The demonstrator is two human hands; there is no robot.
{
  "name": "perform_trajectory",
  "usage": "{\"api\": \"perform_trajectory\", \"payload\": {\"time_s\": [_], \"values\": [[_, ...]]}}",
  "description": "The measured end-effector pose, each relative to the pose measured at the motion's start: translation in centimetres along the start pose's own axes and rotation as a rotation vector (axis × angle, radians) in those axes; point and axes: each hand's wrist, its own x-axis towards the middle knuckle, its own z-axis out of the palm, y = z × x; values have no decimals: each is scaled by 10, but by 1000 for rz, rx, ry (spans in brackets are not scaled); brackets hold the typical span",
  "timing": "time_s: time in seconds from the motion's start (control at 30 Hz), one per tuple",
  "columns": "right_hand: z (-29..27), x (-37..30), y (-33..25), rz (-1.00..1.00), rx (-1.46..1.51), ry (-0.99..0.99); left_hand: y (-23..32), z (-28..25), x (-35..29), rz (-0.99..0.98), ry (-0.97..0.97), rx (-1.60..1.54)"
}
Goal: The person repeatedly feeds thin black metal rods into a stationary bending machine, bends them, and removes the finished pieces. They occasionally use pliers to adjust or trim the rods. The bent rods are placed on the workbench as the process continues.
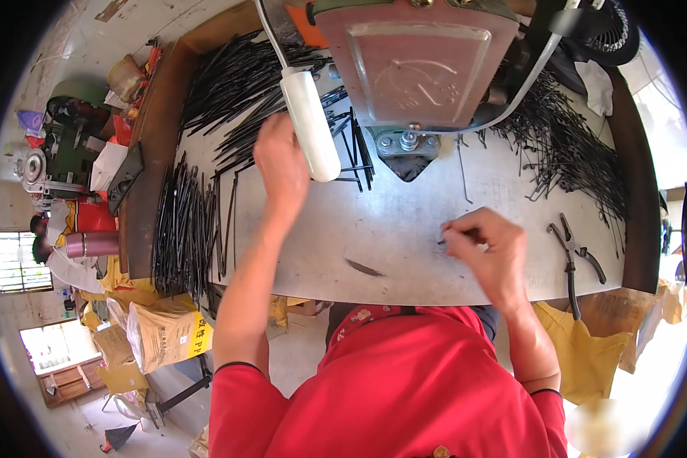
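My left hand (280, 156) reaches over the pile of thin black rods (240, 95) at the back left of the metal worktable (320, 244). A white cylindrical lamp (310, 126) hides its fingertips, so I cannot tell whether it grips a rod. A few short black rods (361, 153) lie beside the lamp. Over the right part of the table my right hand (488, 248) is closed in a pinch; a small dark bit shows at its fingertips, too little to name. A press machine (420, 69) stands at the back middle, its metal tooling (408, 145) low over the tabletop.
Another bundle of black rods (183, 225) lies at the left edge. A tangle of thin, bent black rods (565, 145) covers the back right. Pliers (571, 256) rest near the right front. One thin rod (463, 174) lies right of the tooling. Wooden boards (635, 175) edge the table.
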Motion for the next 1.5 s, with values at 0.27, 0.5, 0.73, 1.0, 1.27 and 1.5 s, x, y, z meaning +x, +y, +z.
{"api": "perform_trajectory", "payload": {"time_s": [0.27,0.5,0.73,1.0,1.27,1.5], "values": [[22,-3,10,-225,-249,-59,-42,16,28,260,-88,351],[4,15,0,278,174,-86,-49,14,24,304,88,228],[0,38,-10,414,388,-155,13,6,28,435,-50,265],[26,72,-5,302,610,-105,86,26,-34,-791,-357,-1192],[30,68,-10,218,532,-41,94,44,-41,-755,-220,-1273],[31,68,-9,208,519,-33,94,43,-40,-753,-244,-1283]]}}
